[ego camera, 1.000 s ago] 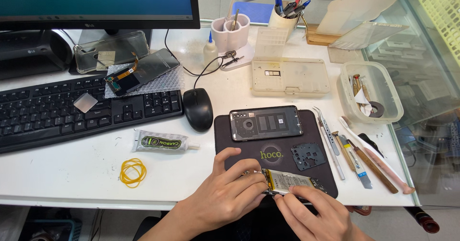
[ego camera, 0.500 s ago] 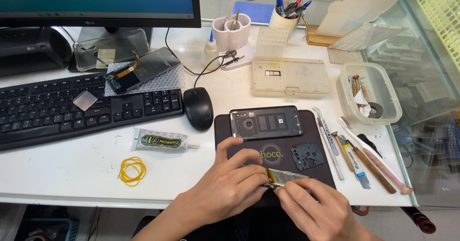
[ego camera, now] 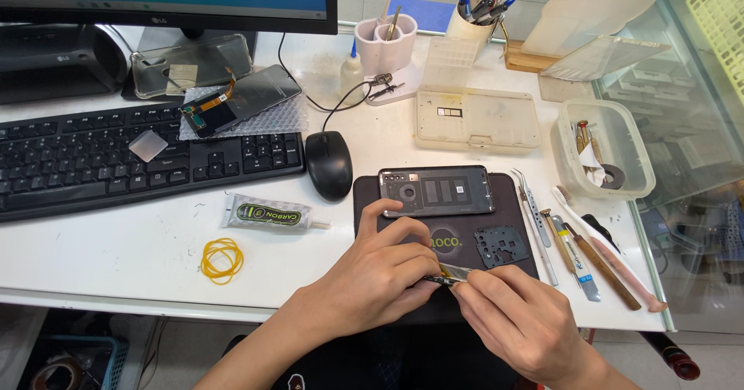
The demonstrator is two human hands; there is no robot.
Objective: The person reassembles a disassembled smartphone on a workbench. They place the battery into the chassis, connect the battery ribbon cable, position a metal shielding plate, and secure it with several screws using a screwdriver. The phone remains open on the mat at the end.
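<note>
While both hands pinch a thin yellow-and-silver flex part (ego camera: 453,272) over the dark work mat (ego camera: 372,192), the opened phone (ego camera: 435,191) lies unassembled beyond them.
Left hand (ego camera: 380,278) and right hand (ego camera: 515,320) are both closed on the part; perforated shield plate (ego camera: 496,247) is off. Clear tub (ego camera: 601,158) holds tape roll, small tools; cups (ego camera: 384,41) hold pens.

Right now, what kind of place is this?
Likely a phone repair bench: an opened phone on a dark mat, tweezers beside it, and a glue tube near the keyboard.
</note>
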